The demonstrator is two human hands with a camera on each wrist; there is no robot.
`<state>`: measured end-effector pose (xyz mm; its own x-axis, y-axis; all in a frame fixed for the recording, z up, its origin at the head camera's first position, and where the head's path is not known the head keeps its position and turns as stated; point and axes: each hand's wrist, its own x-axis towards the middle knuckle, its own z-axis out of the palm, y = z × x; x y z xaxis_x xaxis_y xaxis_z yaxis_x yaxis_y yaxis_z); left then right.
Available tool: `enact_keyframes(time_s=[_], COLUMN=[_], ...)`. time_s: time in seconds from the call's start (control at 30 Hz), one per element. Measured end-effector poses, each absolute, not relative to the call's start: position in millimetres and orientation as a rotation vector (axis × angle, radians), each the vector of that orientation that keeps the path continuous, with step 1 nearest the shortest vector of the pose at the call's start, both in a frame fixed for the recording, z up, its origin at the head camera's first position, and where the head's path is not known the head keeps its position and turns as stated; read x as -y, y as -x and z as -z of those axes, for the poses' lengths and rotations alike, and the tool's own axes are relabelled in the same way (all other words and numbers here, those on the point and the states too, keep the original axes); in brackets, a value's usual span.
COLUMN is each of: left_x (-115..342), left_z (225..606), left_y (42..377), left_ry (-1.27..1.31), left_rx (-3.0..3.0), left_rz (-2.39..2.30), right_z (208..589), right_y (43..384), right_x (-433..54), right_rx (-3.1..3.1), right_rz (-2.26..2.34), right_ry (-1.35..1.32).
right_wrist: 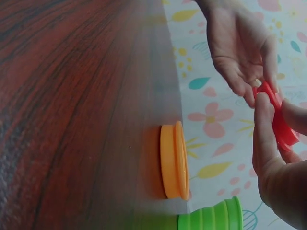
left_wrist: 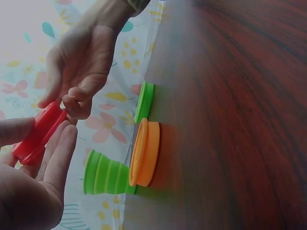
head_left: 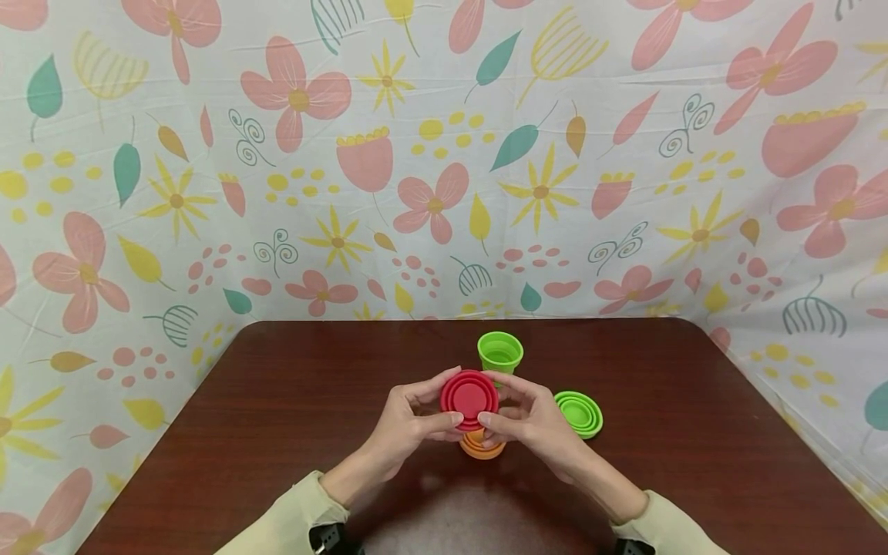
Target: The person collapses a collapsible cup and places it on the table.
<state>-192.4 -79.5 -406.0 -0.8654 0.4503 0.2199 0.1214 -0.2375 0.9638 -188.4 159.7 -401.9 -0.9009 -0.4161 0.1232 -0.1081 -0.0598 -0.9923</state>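
Note:
A red collapsible cup (head_left: 469,398), folded flat into rings, is held up above the table between both hands. My left hand (head_left: 412,416) pinches its left edge, thumb on the face toward me and fingers behind. On the opposite edge my right hand (head_left: 530,416) grips it the same way. Below and partly behind the red cup, a flattened orange collapsible cup (head_left: 483,447) lies on the table; in the left wrist view the orange cup (left_wrist: 145,152) shows whole, apart from the hands.
An expanded green collapsible cup (head_left: 500,351) stands upright behind the hands. To the right, a flattened green cup (head_left: 579,415) lies beside the right hand. The dark wooden table (head_left: 312,378) ends at a flower-patterned cloth (head_left: 430,154) at the back and sides.

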Motion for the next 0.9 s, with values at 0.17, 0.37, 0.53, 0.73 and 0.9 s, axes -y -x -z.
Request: enact_keyframes(time_s=[0.17,0.37,0.53,0.73,0.9], left_x=[80.2,80.7,80.7,80.5,80.9], left_z=[406.3,406.7,407.2,407.9,408.0], left_y=[191.6,190.5,190.5,191.5,193.2], left_ry=[-0.687,-0.659,-0.655,-0.675,-0.698], left_rx=[-1.810,-1.819,-1.830,-1.833,-1.884], left_rz=[-2.202,-2.207,-2.201,-2.191,-2.154], right_z=[402.3,403.2,403.3,404.7,405.0], right_y=[188.1,188.0,187.8,187.8,187.1], right_x=[-159.8,-160.6,-160.1,-160.5,-161.9], right_rx=[-2.022,-2.050,-2.058,-2.091,-2.135], right_rz=[2.061,2.090,2.111,2.123,2.128], right_ry=[0.600,0.633,0.641,0.673,0.697])
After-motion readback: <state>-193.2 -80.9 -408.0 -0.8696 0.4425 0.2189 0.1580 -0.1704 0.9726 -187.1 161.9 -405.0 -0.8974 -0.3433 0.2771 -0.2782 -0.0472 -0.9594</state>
